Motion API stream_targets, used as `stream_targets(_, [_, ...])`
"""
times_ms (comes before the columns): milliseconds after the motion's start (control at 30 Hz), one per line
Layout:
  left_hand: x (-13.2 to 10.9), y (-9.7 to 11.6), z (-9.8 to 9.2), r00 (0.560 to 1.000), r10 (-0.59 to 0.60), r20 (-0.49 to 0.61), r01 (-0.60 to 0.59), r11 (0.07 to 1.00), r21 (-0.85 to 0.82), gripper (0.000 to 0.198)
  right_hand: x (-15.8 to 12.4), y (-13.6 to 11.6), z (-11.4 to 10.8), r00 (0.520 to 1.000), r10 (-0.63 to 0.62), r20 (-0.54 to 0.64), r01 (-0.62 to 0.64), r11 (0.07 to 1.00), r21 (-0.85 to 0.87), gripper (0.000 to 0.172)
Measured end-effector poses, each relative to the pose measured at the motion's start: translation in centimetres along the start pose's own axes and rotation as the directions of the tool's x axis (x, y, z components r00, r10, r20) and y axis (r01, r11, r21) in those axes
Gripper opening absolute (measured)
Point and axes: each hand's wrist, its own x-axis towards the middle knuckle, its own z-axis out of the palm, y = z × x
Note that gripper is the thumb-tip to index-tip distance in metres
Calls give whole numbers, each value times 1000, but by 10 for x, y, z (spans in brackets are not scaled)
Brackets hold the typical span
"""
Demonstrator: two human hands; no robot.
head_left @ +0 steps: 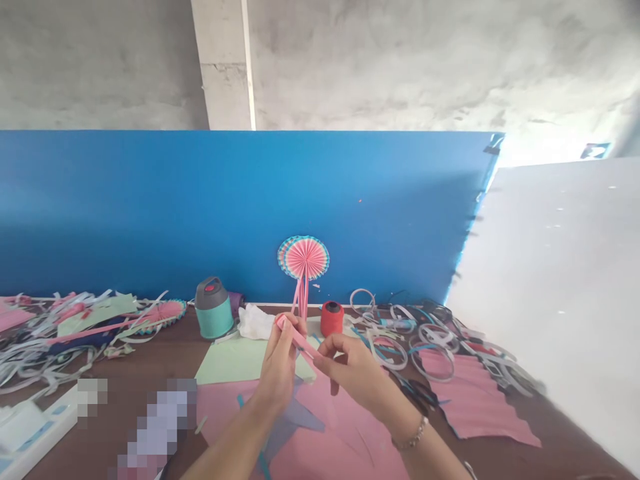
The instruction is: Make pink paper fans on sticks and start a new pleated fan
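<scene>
My left hand (280, 363) and my right hand (350, 370) meet over the table, both pinched on a folded pink paper strip (300, 339) held between them. The left fingers grip its upper left end and the right fingers hold its lower end. Just behind the hands, a pink and teal pleated paper fan (303, 258) on pink sticks stands against the blue board. Under my hands lie a pink paper sheet (345, 433) and a pale green sheet (235, 360).
A teal bottle with a grey lid (214, 309), crumpled white paper (255, 322) and a red thread spool (331, 319) stand at the back. Paper strips pile up at left (60, 333); paper rings (400, 327) and pleated pink paper (475, 400) lie at right. A white board (560, 293) stands on the right.
</scene>
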Motion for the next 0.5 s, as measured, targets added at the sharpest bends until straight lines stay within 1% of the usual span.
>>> stream_targets(133, [2, -2, -2, 1000, -23, -3, 23, 1000, 15, 27, -1, -1, -4, 999, -8, 38, 6, 999, 47, 12])
stream_targets(200, [2, -2, -2, 1000, -16, 1, 15, 1000, 8, 28, -2, -2, -5, 999, -3, 46, 1, 998, 63, 12])
stream_targets(333, [2, 3, -1, 999, 12, 31, -11, 998, -57, 27, 2, 1, -7, 997, 40, 62, -49, 987, 153, 13])
stream_targets(433, [2, 6, 0, 998, 6, 66, 0, 996, -92, 26, 8, 7, -8, 993, 29, 117, -57, 969, 239, 18])
stream_targets(500, [2, 6, 0, 996, -7, 88, 18, 992, -123, 25, 12, 12, -9, 989, 10, 147, -49, 963, 264, 22])
